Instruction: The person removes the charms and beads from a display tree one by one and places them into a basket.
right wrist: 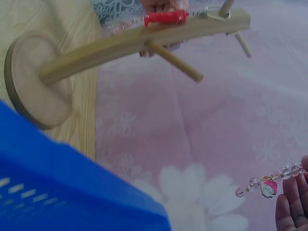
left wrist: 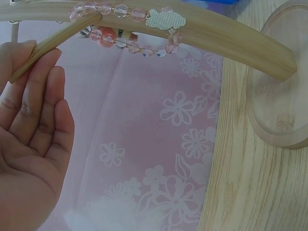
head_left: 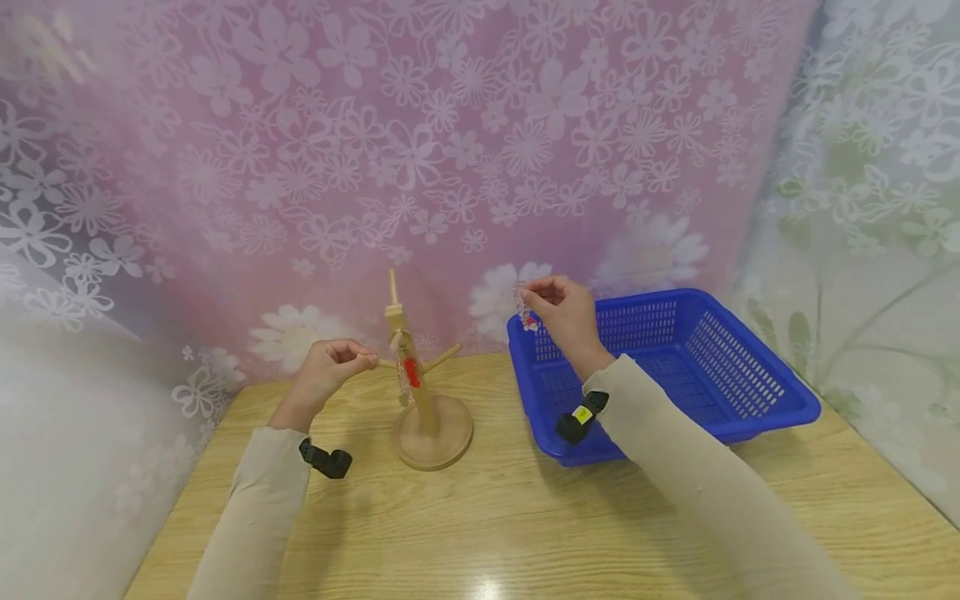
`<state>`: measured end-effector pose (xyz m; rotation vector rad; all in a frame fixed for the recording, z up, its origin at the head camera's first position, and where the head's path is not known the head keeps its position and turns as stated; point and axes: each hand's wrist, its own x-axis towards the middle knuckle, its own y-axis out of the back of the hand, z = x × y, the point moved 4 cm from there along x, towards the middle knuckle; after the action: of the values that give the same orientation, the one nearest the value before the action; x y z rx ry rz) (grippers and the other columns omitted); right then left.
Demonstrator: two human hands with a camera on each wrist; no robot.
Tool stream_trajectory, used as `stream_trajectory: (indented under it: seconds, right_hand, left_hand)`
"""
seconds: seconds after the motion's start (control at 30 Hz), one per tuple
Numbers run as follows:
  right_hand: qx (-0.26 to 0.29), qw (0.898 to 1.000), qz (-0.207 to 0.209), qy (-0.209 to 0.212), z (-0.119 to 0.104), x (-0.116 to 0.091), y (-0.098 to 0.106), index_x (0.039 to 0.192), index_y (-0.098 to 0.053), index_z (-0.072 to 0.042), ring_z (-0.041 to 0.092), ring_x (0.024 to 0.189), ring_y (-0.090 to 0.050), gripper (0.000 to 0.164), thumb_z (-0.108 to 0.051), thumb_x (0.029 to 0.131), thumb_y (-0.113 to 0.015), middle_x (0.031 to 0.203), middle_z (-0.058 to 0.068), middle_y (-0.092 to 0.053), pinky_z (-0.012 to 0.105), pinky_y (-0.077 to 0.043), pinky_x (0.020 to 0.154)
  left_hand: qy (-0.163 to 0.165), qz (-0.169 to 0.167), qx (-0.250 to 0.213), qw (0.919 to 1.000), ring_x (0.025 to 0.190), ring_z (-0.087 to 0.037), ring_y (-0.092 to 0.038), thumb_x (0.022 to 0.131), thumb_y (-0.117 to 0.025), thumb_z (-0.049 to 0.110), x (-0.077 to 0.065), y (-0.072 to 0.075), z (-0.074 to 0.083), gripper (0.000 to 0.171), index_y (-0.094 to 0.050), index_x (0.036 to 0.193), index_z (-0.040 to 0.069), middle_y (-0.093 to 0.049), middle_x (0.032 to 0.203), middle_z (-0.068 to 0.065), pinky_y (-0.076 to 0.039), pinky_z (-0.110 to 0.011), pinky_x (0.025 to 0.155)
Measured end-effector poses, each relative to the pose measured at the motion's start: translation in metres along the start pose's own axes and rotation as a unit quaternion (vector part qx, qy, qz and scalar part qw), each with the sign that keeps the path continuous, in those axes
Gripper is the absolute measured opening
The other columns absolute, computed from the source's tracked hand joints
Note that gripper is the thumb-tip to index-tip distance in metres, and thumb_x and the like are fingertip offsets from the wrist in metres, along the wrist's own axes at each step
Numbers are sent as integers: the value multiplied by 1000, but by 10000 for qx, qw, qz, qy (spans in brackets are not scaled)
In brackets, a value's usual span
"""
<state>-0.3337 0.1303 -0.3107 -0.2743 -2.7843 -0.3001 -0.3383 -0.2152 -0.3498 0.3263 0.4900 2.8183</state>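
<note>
My left hand [head_left: 326, 375] pinches the tip of a wooden peg [left wrist: 60, 45] on a wooden stand [head_left: 426, 408], between thumb and forefinger. In the left wrist view a pink and clear bead bracelet [left wrist: 121, 11] with a pale cloud-shaped charm [left wrist: 166, 20] hangs at the post, round that peg's base. A red charm [right wrist: 166, 18] shows at the same height. My right hand [head_left: 567, 323] holds up another clear and pink bead bracelet [right wrist: 253, 183] above the basket's near-left side; a pink-and-white charm [right wrist: 269, 187] dangles from it.
A blue plastic basket [head_left: 697, 293] with slotted walls stands to the right of the stand on the wooden table [head_left: 480, 517]. Another bare peg [head_left: 442, 358] juts to the right from the post. Flower-patterned curtains [head_left: 450, 125] close in the back and sides.
</note>
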Motion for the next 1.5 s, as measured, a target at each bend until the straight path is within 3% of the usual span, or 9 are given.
stream_trajectory:
  seconds: [0.4,0.77,1.07,1.3,1.5]
  right_hand:
    - [-187,9997,-26,-122,21,16,31,107,-66,-5,14,88,-58,30,-29,89,-67,100,6,-64,27,-47,79]
    - [-608,9977,84,-285,41,27,60,107,-65,-3,12,87,-57,31,-29,90,-66,97,6,-64,27,-45,76]
    - [-363,9985,116,-405,66,35,84,108,-65,-3,15,91,-60,33,-29,88,-68,94,0,-66,34,-44,87]
    - [-386,9978,-165,-514,83,36,99,113,-62,-3,10,93,-57,40,-35,89,-65,95,-7,-63,43,-41,95]
    - [-415,9968,-491,-467,93,37,107,114,-61,1,14,94,-58,42,-33,90,-64,94,-8,-64,49,-40,97]
  left_hand:
    - [32,10,74,10000,85,-14,-64,90,-66,19,-1,0,2,28,-65,97,-8,-68,84,6,-48,-30,88]
    - [25,31,63,10000,86,-15,-64,90,-66,17,0,1,1,25,-66,96,-7,-69,85,7,-48,-31,88]
    - [-35,5,-123,9999,86,-15,-65,90,-66,15,-1,0,1,24,-66,95,-8,-69,84,7,-49,-24,85]
    - [-25,0,-95,10000,84,-13,-64,90,-66,16,-2,0,1,25,-66,96,-8,-69,84,7,-49,-28,86]
    - [-43,-6,-112,9999,82,-12,-64,89,-66,16,-1,0,0,21,-67,93,-5,-68,83,7,-49,-27,85]
